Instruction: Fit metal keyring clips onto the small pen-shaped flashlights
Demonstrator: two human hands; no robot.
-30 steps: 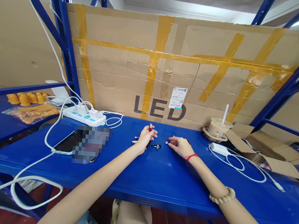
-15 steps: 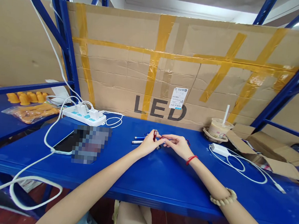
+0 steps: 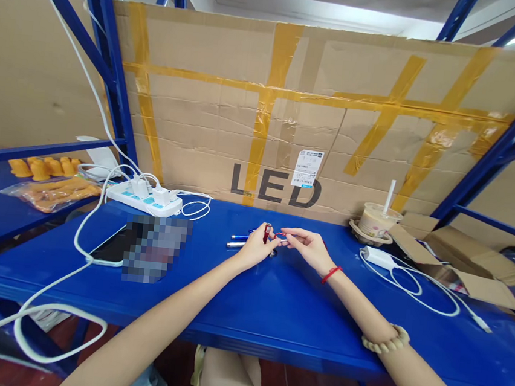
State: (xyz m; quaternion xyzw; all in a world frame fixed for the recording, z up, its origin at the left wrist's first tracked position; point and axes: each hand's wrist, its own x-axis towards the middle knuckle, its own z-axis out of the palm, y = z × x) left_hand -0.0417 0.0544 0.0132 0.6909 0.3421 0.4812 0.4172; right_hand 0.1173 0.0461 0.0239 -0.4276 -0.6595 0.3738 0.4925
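My left hand (image 3: 256, 248) is closed around a small red tube-shaped piece (image 3: 266, 232), held upright above the blue shelf (image 3: 274, 304). My right hand (image 3: 307, 247) pinches a tiny part at its fingertips (image 3: 286, 234), right beside the red piece; what that part is I cannot make out. Two short silver and blue pen-like pieces (image 3: 237, 241) lie on the shelf just left of my left hand. A small dark part (image 3: 272, 253) lies under the hands.
A white power strip (image 3: 144, 201) with plugs and white cables sits at back left, a phone (image 3: 110, 250) in front of it. A lidded drink cup with straw (image 3: 377, 219), a white charger (image 3: 377, 257) with cable and open cardboard boxes (image 3: 455, 260) lie right. Taped cardboard (image 3: 320, 114) backs the shelf.
My right hand left the shelf surface and moved left to meet my left hand. My left hand shifted slightly right with the red piece. Both hands now touch at the fingertips.
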